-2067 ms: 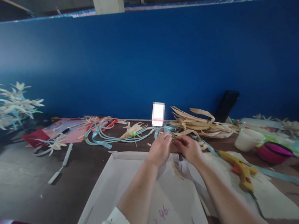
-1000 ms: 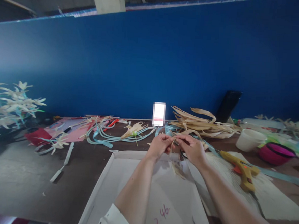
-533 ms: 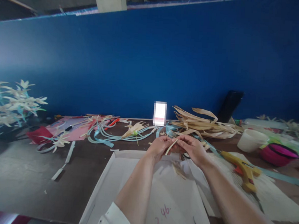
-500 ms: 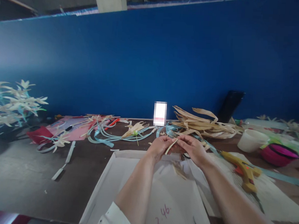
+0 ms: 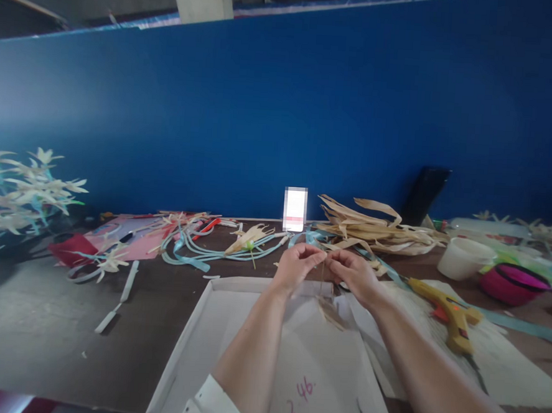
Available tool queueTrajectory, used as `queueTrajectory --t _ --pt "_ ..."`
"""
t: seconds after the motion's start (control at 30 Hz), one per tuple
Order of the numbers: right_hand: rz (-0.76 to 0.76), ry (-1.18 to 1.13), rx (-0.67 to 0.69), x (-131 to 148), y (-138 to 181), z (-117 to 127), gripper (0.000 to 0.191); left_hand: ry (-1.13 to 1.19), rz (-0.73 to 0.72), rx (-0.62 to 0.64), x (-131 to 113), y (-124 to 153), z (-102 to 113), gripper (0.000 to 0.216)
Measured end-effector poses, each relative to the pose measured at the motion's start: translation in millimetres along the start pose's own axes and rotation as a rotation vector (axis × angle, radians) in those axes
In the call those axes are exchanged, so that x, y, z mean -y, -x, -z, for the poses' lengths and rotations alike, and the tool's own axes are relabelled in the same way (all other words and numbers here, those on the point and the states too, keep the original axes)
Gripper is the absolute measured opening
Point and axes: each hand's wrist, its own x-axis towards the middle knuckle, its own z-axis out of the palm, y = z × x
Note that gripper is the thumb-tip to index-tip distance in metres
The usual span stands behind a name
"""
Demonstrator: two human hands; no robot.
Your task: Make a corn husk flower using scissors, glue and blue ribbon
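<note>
Above the far edge of a white shallow box, my left hand and my right hand nearly meet, both with fingers pinched. From between the fingertips hangs a narrow husk strip, seen nearly edge-on. Both hands seem to hold its upper end; the grip itself is partly hidden. Below them a few husk scraps lie in the box. Just behind my right hand is a pile of dried corn husks.
On the right a yellow glue gun rests on white paper, near a white cup and a magenta pouch. Pale blue ribbons and a husk flower lie behind the box. Finished-looking flowers stand at left. A blue partition closes the back.
The strip has turned from slanting across my left fingers to hanging straight down and looking thinner. My fingertips have shifted slightly, and the left fingers now point more to the right.
</note>
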Motion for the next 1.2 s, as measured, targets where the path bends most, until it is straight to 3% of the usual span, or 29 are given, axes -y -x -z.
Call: queueTrajectory --t 0.2,0.43,0.63,0.8,0.97,1.2 --pt "-0.056 0.0 0.016 -5.9 -1.2 1.3 0.026 -0.286 -0.135 -0.057 3.1 -0.4 1.0 0.019" --pt "-0.138 -0.282 0.082 -6.6 -1.2 4.1 0.024 -0.358 -0.232 -0.061 6.4 -0.5 0.8 0.017" --pt "-0.157 -0.356 0.054 -1.9 -1.8 2.0 0.023 -0.662 -0.572 -0.176 2.5 3.3 0.1 0.01" --pt "-0.126 -0.269 -0.017 -4.7 -4.5 1.1 0.027 -0.836 -0.619 -0.149 1.7 4.6 0.3 0.015" --pt "-0.051 -0.096 -0.134 -6.6 -5.3 2.8 0.032 -0.843 -0.63 -0.133 4.7 5.0 -3.5 0.02" --pt "0.235 0.255 -0.232 0.8 -0.1 -0.1 0.021 -0.823 -0.567 -0.19 7.0 4.6 -5.8 0.02"
